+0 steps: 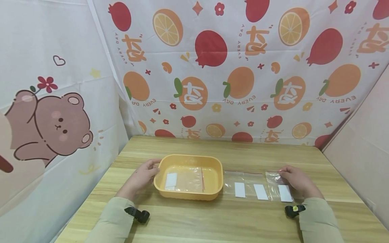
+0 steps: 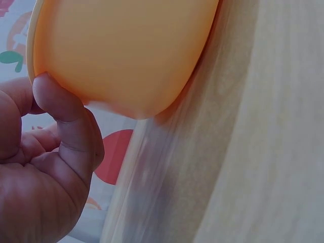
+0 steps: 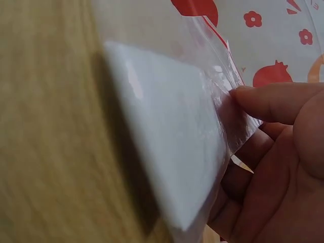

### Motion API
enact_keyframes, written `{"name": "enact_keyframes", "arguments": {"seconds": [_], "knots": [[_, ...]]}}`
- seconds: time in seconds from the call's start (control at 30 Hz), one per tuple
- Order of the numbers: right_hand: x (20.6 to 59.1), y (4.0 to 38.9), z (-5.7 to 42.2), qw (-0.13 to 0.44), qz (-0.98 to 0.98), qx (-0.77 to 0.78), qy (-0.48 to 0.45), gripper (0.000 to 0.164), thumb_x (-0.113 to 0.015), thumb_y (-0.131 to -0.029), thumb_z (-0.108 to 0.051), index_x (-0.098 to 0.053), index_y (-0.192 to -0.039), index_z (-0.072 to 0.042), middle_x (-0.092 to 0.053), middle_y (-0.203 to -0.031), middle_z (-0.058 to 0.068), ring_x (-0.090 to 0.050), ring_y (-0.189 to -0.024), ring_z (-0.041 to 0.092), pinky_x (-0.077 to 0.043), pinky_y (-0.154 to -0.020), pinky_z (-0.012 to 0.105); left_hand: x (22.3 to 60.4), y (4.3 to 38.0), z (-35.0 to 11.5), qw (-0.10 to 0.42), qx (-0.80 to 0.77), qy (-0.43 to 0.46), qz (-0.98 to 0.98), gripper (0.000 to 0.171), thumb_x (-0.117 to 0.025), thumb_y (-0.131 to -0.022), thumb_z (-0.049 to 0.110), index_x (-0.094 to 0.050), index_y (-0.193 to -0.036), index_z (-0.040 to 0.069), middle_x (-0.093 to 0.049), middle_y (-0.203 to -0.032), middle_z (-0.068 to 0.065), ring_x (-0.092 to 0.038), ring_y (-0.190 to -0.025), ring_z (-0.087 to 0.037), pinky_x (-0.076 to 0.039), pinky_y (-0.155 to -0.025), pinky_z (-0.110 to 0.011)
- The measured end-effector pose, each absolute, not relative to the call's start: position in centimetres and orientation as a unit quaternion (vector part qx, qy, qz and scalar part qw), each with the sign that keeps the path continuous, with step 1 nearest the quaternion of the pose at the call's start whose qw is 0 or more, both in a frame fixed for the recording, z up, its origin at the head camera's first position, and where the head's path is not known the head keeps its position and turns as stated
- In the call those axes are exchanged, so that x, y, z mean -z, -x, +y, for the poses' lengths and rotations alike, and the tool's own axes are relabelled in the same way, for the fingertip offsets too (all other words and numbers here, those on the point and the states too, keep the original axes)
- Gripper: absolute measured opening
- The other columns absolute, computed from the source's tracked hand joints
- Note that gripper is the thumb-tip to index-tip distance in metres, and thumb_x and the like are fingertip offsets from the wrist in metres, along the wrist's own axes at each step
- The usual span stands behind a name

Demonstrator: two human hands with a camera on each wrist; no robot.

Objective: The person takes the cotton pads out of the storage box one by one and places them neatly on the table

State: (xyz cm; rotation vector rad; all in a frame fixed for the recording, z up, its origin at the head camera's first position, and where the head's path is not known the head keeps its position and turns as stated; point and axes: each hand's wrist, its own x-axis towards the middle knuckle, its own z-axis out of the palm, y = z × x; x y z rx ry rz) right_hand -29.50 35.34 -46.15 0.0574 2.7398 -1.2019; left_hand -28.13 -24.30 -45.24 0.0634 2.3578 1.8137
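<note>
My left hand (image 1: pixel 142 178) grips the left rim of a yellow plastic basin (image 1: pixel 188 195), thumb on the outer wall in the left wrist view. Inside the basin lie clear zip bags (image 1: pixel 188 180) with white rectangular pieces (image 1: pixel 171 180). At the right, my right hand (image 1: pixel 299 182) pinches the upper right corner of a clear zip bag (image 1: pixel 272 185) with a red seal line. A white rectangular piece (image 3: pixel 167 116) sits in that bag, tilted up from the table in the right wrist view.
Between the basin and the held bag, two zip bags lie in a row on the wooden table (image 1: pixel 231 222), each with a white piece (image 1: pixel 239 190) inside. A fruit-print cloth (image 1: pixel 261 118) hangs behind the table, with a bear-print cloth (image 1: pixel 60 189) at the left.
</note>
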Motion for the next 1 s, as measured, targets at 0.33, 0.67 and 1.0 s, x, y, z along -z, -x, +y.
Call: {"name": "enact_keyframes", "arguments": {"seconds": [0.33,0.67,1.0], "knots": [[46.45,29.58,34.88,0.065,0.912,0.404,-0.032,0.028,-0.047,-0.106,-0.021,-0.061,-0.118,0.001,-0.061,-0.098,0.009,-0.055,-0.087,0.024,-0.044,-0.069,0.035,45.42,28.09,-24.33,0.085,-0.630,-0.040,0.771,0.050,-0.047,-0.103,0.007,-0.035,-0.151,-0.005,-0.054,-0.114,-0.024,-0.059,-0.085,-0.025,-0.054,-0.063,-0.030],[46.57,29.75,34.74,0.052,0.914,0.401,-0.032,0.030,-0.048,-0.104,-0.017,-0.059,-0.122,0.004,-0.060,-0.092,0.009,-0.055,-0.084,0.024,-0.045,-0.069,0.034,45.26,27.94,-24.25,0.087,-0.636,-0.044,0.765,0.050,-0.047,-0.104,0.007,-0.034,-0.151,-0.005,-0.055,-0.111,-0.023,-0.058,-0.082,-0.023,-0.052,-0.059,-0.027],[46.25,29.63,34.70,0.064,0.919,0.386,-0.051,0.042,-0.047,-0.106,-0.025,-0.055,-0.136,0.004,-0.062,-0.121,0.021,-0.058,-0.105,0.033,-0.051,-0.081,0.046,45.29,27.96,-24.16,0.087,-0.629,-0.045,0.771,0.051,-0.047,-0.104,0.008,-0.034,-0.151,-0.005,-0.054,-0.112,-0.022,-0.058,-0.082,-0.023,-0.052,-0.060,-0.028]]}}
